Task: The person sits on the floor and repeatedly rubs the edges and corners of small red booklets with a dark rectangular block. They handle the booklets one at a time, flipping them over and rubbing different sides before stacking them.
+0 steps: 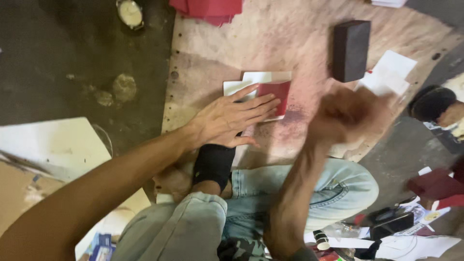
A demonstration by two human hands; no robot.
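My left hand point(231, 120) lies flat, fingers spread, on a small stack of white sheets point(251, 79) and a red card point(275, 93) on a stained wooden board point(270, 43). The fingertips press the red card's left edge. My right hand point(349, 116) is blurred with motion to the right of the card, above the board's near edge, fingers curled; I cannot make out anything in it. My legs in light jeans point(290, 193) are folded below the board.
A black rectangular block point(351, 50) stands at the board's far right beside white papers point(389, 72). Red sheets point(208, 8) lie at the top edge. A round metal lid point(129, 13) sits on the dark floor. Another person's head point(432, 104) is at right; clutter lies at lower right.
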